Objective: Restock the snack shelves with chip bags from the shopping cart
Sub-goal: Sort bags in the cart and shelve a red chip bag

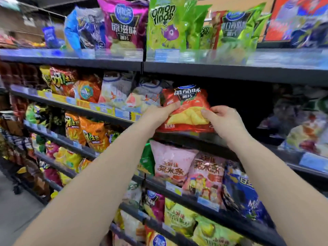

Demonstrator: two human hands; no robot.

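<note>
Your left hand (159, 112) and right hand (225, 118) grip one red chip bag (188, 102); white bags (120, 89) stand just left, two pink bags (170, 164) below.

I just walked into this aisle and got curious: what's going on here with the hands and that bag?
A person is stocking a snack shelf. The left hand and the right hand grip a red chip bag by its lower sides. They hold it upright at the front of the second shelf, just right of some pale bags. A dark gap lies to its right, so the bag seems about to be set there.
</note>
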